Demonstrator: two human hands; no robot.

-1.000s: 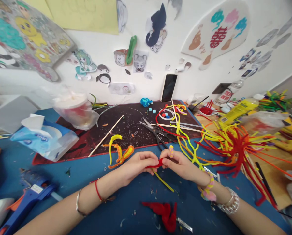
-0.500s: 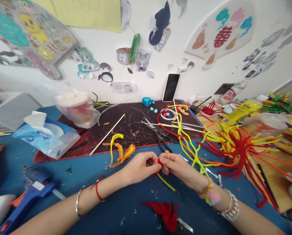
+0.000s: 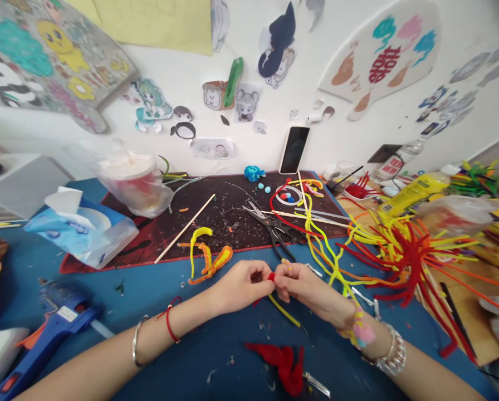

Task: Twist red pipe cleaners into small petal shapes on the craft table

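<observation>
A small red fuzzy piece (image 3: 271, 277) is pinched between the fingertips of my left hand (image 3: 249, 285) and my right hand (image 3: 295, 283), which meet above the blue table. Under my right hand lies a yellow-green stem (image 3: 286, 313). Closer to me rests a folded red fuzzy shape (image 3: 285, 365) beside a silver clip (image 3: 317, 384). Left of my hands are an orange and yellow fuzzy piece (image 3: 216, 264) and a bent yellow one (image 3: 194, 245). Black-handled scissors (image 3: 274, 225) lie just beyond my hands.
A blue glue gun (image 3: 61, 320) and a tissue pack (image 3: 82, 228) are at left, with a bagged cup (image 3: 130, 184) behind. Red and yellow stems (image 3: 412, 250) spread over the right side. A phone (image 3: 294, 149) leans on the wall behind the dark mat (image 3: 157, 223).
The view has shifted slightly. Both hands keep their pinch, and the red piece between them has turned a little.
</observation>
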